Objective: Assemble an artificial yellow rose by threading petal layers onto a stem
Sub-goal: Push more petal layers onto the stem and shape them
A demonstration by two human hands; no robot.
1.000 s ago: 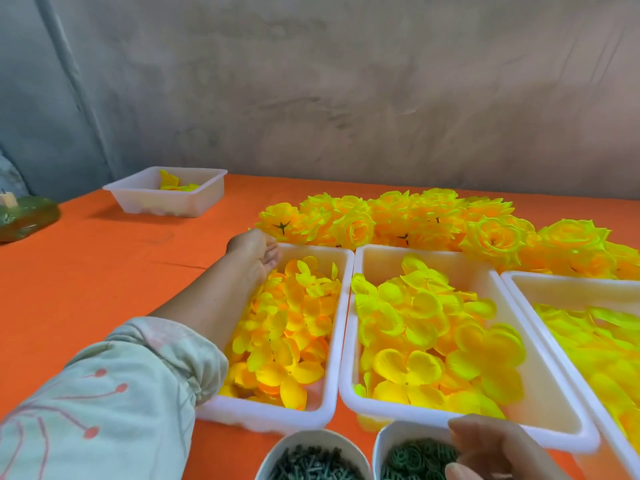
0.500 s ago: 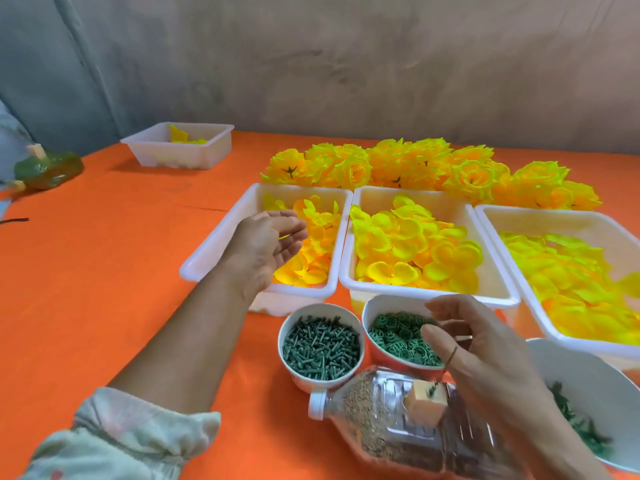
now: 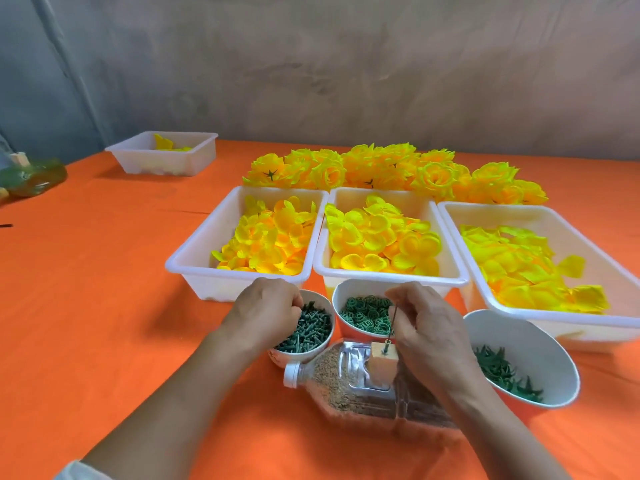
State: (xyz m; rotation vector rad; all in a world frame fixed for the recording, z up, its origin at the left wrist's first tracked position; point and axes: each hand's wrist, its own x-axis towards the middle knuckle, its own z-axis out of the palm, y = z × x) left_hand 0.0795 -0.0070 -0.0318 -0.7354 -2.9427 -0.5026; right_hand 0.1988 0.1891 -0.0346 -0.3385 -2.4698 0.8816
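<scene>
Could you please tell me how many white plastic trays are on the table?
4: left tray, middle tray, right tray in a row; far tray at back left.

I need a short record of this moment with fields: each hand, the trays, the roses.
left hand: fingers curled in bowl of green pegs; grip hidden
right hand: pinches thin pin standing in wooden block
wooden block: on lying bottle
petal trays: three, side by side
finished roses: behind trays
</scene>
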